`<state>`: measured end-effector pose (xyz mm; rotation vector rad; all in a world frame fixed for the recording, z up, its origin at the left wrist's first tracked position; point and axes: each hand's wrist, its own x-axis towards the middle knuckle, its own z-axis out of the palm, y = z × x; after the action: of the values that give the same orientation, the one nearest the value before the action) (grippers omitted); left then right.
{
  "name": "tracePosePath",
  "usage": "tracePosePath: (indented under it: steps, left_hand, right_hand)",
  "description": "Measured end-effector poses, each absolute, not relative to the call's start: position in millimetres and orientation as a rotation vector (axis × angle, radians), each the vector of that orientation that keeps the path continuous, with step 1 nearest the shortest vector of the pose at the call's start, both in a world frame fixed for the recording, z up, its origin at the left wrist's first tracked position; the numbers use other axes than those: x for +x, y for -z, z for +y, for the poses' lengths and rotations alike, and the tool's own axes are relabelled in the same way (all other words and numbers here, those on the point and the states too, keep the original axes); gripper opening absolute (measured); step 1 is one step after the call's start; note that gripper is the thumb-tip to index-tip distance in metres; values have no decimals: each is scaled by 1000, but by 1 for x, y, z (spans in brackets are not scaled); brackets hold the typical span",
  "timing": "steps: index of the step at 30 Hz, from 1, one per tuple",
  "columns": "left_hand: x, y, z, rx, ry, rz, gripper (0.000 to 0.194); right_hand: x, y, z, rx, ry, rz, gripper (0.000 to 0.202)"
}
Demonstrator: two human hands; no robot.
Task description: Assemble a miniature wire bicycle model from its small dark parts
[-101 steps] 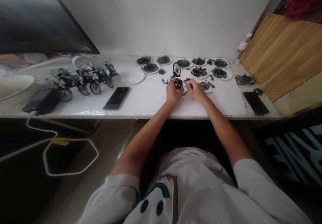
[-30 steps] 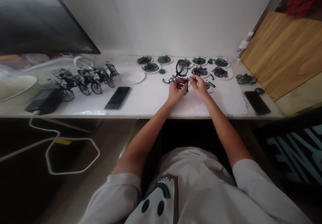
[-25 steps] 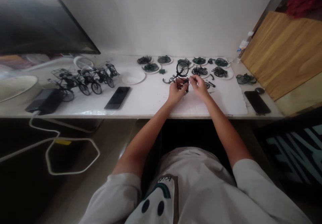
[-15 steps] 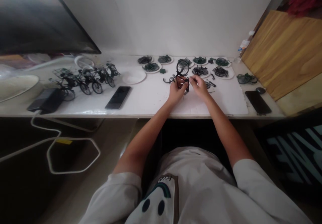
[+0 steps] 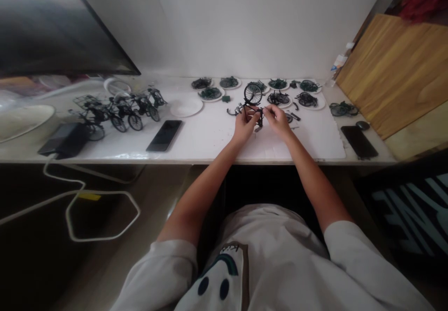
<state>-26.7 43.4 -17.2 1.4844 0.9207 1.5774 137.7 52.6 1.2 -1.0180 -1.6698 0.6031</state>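
A small black model bicycle (image 5: 253,93), partly built, is held up over the white sheet with one spoked wheel at its top. My left hand (image 5: 244,127) is closed around its frame, and the fingers hide part of it. My right hand (image 5: 279,120) pinches at the right side of the frame; whatever its fingertips hold is too small to make out. Just right of that hand lie loose black parts (image 5: 296,115) and a dark wheel. Behind the bicycle stand white plates with dark model parts (image 5: 278,98) on them.
Several finished model bicycles (image 5: 119,110) stand at the left, near a black power adapter (image 5: 65,139) and a phone (image 5: 164,135). A bare white plate (image 5: 185,107) lies behind that phone. Another phone (image 5: 359,141) and a wooden board (image 5: 399,73) are at the right.
The model bicycle has tilted very slightly, its top wheel shifting a little to the left. Both hands stay almost in the same place.
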Motion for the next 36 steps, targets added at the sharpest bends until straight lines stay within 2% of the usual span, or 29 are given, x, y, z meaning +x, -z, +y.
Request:
tracePosePath:
  steps: [10,20,30,36]
  left_hand:
    - [-27,19,45,1420,-1541,938,27]
    - [-27,23,48,1414,-1504,937,17]
    - [-28,19,45,1363,-1518,875,27]
    - [-29,17,43,1333,-1528,845,25]
  right_hand:
    - [138,2,54,-1020,-585,-1668,52]
    - [139,1,53,-1024,-574,-1684,52]
    - [137,-1,51,-958,-594,-1662,54]
    - [137,-2,50,-970,-624,-1655,56]
